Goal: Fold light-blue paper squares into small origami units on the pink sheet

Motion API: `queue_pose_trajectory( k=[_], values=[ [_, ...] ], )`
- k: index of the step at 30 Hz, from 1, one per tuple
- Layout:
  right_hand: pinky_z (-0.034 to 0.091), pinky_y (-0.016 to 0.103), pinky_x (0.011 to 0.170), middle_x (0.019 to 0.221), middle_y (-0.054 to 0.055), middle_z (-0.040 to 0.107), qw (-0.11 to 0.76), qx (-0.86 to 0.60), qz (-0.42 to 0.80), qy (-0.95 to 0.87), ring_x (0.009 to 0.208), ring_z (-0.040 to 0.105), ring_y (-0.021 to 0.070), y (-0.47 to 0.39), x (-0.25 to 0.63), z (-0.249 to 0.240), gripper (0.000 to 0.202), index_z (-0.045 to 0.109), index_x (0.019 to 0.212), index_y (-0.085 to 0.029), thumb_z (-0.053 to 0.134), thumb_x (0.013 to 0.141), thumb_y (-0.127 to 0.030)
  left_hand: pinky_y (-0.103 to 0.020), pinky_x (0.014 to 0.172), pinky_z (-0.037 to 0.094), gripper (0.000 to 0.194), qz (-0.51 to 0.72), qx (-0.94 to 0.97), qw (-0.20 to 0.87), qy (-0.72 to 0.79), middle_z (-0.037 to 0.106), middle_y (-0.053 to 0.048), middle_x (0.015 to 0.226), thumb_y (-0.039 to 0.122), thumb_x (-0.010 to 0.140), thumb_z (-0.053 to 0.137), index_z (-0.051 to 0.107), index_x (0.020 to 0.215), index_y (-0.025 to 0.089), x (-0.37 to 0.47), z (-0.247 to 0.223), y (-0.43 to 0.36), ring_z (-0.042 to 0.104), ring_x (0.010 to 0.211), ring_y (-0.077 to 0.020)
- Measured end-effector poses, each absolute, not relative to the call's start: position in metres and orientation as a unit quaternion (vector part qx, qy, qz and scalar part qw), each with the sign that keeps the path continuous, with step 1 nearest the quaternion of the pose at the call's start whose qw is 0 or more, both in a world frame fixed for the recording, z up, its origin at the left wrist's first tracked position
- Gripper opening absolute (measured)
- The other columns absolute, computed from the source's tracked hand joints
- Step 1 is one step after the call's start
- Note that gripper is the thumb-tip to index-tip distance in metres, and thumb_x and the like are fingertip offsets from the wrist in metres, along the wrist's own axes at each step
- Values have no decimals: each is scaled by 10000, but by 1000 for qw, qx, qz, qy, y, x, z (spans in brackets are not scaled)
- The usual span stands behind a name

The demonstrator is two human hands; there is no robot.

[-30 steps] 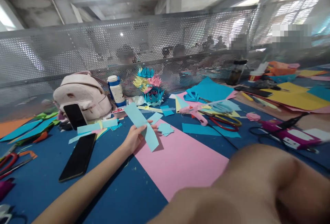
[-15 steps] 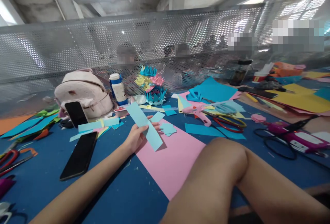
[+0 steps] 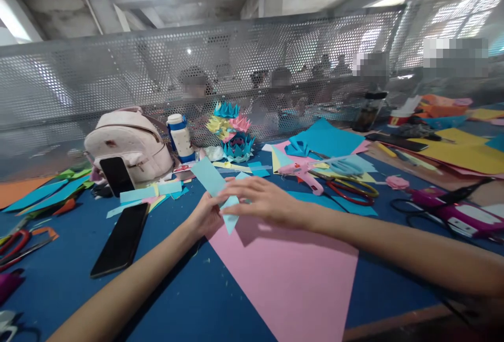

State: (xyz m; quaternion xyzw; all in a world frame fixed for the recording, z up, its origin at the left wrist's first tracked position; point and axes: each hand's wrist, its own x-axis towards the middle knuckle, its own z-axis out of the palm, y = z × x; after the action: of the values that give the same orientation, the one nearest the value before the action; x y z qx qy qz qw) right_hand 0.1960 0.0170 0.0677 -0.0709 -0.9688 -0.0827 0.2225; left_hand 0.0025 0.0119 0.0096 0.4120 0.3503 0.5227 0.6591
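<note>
A light blue paper strip is pinched in my left hand, slanting up to the left above a pink sheet. Across its lower part lie the fingers of my right hand, gripping it; the strip's bottom end pokes out below them, bent to a point. The right thumb is hidden. Just behind my right fingers shows the edge of a second light blue piece. Both hands meet over the sheet's far left corner.
A black phone lies left of my left forearm. Behind stand a pale backpack, a bottle and folded paper flowers. To the right are a pink glue gun, scissors and a magenta tool with a black cord.
My right hand has come in from the lower right onto the strip, covering the small cut pieces. The strip's lower end is now bent. My left hand keeps its place.
</note>
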Motion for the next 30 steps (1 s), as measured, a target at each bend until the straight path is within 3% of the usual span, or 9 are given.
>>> queue_pose_trajectory(
  k=[5,7,9,12,15,19,24,28,30],
  values=[
    [299,442,1105,1382,77,470,272,-114,32,-955,1318,357,229,39,223,44,232,673,1087,-248,610,880,-164,-299,759,525,307,504,342,739,287,747,-63,877,99,690,726,684,994,127,19,5,4,693,776,-198],
    [334,425,1079,1326,66,497,303,-116,99,-941,1276,389,226,34,222,38,101,699,927,-235,604,897,-217,-293,728,518,300,495,325,752,289,740,-39,834,108,696,743,685,988,147,25,2,-1,677,707,-170],
    [373,406,1043,1256,71,522,334,-144,173,-915,1230,422,221,27,220,30,119,666,848,-208,587,914,-268,-292,708,514,244,483,329,753,302,732,-40,803,135,715,749,691,951,138,27,0,-4,669,682,-167],
    [367,413,1047,1231,85,504,355,-191,241,-882,1221,433,215,22,221,19,219,588,802,-185,482,968,-283,-323,784,511,253,471,341,754,304,736,-80,905,244,797,711,685,1024,134,25,0,-4,684,813,-209],
    [347,415,1059,1218,81,500,360,-218,246,-873,1232,424,216,21,224,13,228,546,771,-186,469,970,-267,-375,889,485,431,455,349,771,277,713,-117,1064,460,867,605,640,1169,154,21,2,-1,656,1003,-263],
    [348,415,1040,1180,73,514,377,-258,216,-863,1190,437,222,21,225,12,200,548,776,-193,490,956,-256,-426,935,466,625,430,384,755,313,685,-128,1139,661,781,585,643,1152,161,25,2,-7,615,1085,-304],
    [360,411,1014,1159,76,507,393,-271,205,-854,1158,450,231,17,223,14,222,531,739,-185,510,943,-271,-413,971,446,408,429,433,680,408,728,-74,968,314,658,836,667,992,151,45,1,-26,664,969,-264],
    [410,372,956,1130,72,536,417,-268,260,-829,1114,485,214,15,222,14,114,554,941,-201,531,936,-312,-405,878,517,401,470,394,677,408,746,-86,901,352,677,809,651,975,135,50,2,-25,710,836,-259],
    [455,334,884,1109,69,554,418,-280,324,-801,1051,521,201,16,221,12,211,531,1063,-202,561,915,-350,-374,834,539,367,495,395,646,427,754,-90,880,362,685,798,662,939,135,47,4,-21,716,786,-244]
  ],
)
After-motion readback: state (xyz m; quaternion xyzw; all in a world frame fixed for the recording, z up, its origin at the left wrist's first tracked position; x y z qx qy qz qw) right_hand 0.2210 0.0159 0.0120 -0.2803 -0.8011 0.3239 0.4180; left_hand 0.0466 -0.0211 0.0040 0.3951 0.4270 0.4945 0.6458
